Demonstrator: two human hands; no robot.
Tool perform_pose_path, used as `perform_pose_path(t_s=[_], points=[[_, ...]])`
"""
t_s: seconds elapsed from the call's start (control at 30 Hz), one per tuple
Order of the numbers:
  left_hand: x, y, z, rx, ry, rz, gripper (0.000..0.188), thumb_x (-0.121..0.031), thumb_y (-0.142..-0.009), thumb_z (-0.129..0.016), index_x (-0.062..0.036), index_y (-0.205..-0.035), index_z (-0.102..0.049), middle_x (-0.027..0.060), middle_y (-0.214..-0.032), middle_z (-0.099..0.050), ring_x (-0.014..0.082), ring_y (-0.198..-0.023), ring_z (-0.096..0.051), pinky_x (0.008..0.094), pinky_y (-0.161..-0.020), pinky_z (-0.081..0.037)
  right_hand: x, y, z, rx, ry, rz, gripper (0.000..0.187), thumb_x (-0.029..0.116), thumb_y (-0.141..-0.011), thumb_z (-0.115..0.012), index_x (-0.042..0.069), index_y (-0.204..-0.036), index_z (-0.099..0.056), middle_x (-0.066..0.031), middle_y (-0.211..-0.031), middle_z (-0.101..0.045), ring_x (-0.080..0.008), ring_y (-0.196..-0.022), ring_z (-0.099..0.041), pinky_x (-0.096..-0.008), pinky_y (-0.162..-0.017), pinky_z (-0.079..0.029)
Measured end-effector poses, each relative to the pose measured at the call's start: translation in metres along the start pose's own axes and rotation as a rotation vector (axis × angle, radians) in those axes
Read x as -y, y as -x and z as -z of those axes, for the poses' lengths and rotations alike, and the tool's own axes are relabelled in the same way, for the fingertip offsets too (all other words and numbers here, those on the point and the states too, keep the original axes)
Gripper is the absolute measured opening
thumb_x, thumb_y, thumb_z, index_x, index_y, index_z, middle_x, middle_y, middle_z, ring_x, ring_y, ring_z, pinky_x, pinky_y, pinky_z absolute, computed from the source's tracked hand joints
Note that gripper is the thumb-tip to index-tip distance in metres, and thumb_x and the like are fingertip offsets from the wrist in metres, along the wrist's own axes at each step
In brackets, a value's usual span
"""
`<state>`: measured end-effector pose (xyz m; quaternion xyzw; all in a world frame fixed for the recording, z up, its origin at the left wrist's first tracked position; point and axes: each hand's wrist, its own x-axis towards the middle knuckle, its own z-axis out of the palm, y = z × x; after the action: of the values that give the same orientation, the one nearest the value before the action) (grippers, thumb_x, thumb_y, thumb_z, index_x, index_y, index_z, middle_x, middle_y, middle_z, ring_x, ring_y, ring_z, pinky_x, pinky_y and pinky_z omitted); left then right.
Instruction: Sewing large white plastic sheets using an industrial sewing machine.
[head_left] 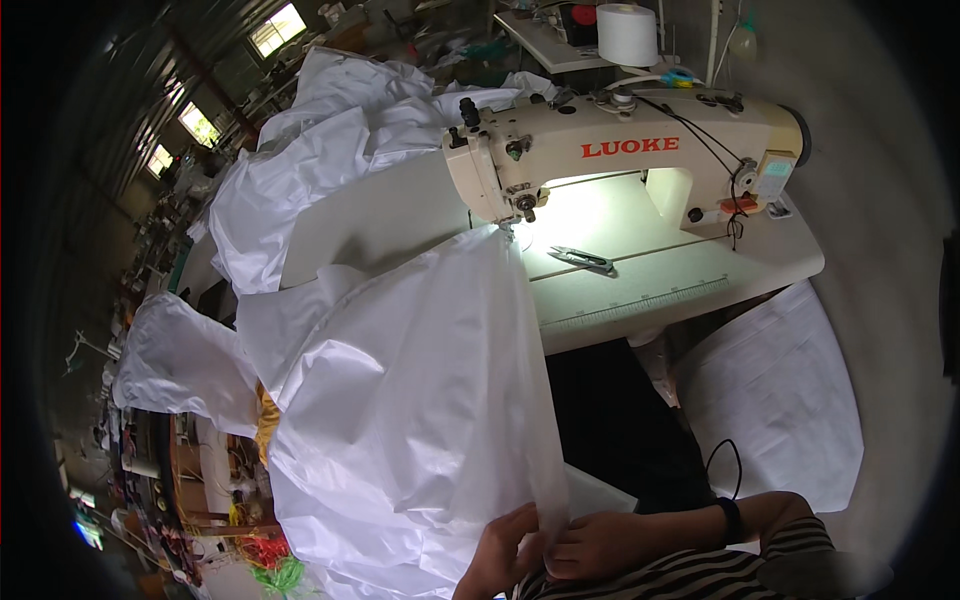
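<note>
A large sheet of white fabric (410,370) hangs from the sewing machine (620,145) down over the table's front edge to my lap. Its upper corner lies under the lit needle area, where the presser foot is hard to make out. At the bottom, my left hand (503,548) pinches the fabric's right edge with bent fingers. Close beside it, my right hand (598,546) has its fingers closed on the same edge, and a dark band circles that wrist. Thread snips (582,260) rest on the machine bed, right of the needle.
More white fabric (330,150) is heaped behind and left of the machine. A white piece (780,390) hangs at the right, below the table (680,285). A white thread cone (627,35) stands at the back. Red and green scraps (275,565) lie at lower left.
</note>
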<state>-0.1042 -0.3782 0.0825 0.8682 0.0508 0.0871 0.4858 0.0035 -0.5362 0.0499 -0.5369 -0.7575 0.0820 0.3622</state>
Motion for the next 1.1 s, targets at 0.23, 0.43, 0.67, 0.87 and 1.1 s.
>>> perform_pose_path(t_s=[0.23,0.43,0.67,0.87,1.1], points=[[0.008,-0.009,-0.004,-0.273,-0.441,-0.184,0.018,0.0,-0.071,-0.063,-0.0077,-0.087,-0.064,0.0078,-0.084,-0.067,0.0276,-0.071,-0.068,0.0361,-0.06,-0.054,-0.101,0.015,-0.026,-0.623,-1.285,-0.524,0.033,0.032,-0.103,-0.05,0.004,-0.118,-0.059,-0.0105,-0.114,-0.067,-0.022,-0.109,-0.063,-0.0375,-0.092,-0.052],[0.003,-0.034,0.01,0.031,-0.447,-0.427,0.01,-0.007,-0.071,-0.063,-0.0079,-0.08,-0.059,0.0065,-0.074,-0.056,0.0263,-0.066,-0.06,0.0399,-0.058,-0.05,-0.154,-0.019,-0.009,-0.591,-1.219,-0.928,0.041,0.036,-0.104,-0.047,0.003,-0.127,-0.056,-0.006,-0.097,-0.067,-0.0144,-0.082,-0.062,-0.0354,-0.074,-0.054],[0.012,-0.053,0.014,0.232,-0.523,-0.469,0.009,-0.009,-0.077,-0.062,-0.0058,-0.086,-0.062,0.008,-0.078,-0.057,0.0247,-0.067,-0.059,0.0378,-0.062,-0.049,-0.149,-0.061,0.043,-0.174,0.409,-0.897,0.053,0.02,-0.092,-0.056,-0.009,-0.135,-0.045,-0.0138,-0.065,-0.062,-0.0299,-0.059,-0.064,-0.0433,-0.056,-0.049],[0.03,-0.095,0.021,0.21,-0.479,-0.479,0.016,-0.006,-0.068,-0.062,-0.0098,-0.083,-0.061,0.0047,-0.072,-0.054,0.0232,-0.065,-0.06,0.0372,-0.057,-0.05,-0.145,-0.058,0.031,-0.176,0.495,-0.921,0.056,0.012,-0.084,-0.056,-0.013,-0.133,-0.045,-0.0109,-0.063,-0.064,-0.03,-0.054,-0.064,-0.044,-0.051,-0.048],[0.061,-0.155,0.021,0.094,-0.594,-0.442,0.017,-0.002,-0.071,-0.06,-0.0086,-0.085,-0.064,0.0064,-0.07,-0.057,0.0259,-0.063,-0.061,0.0386,-0.055,-0.051,-0.184,-0.075,0.043,-0.166,0.6,-1.006,0.046,0.009,-0.086,-0.054,-0.009,-0.128,-0.05,-0.0108,-0.064,-0.067,-0.0281,-0.058,-0.069,-0.0414,-0.052,-0.052]])
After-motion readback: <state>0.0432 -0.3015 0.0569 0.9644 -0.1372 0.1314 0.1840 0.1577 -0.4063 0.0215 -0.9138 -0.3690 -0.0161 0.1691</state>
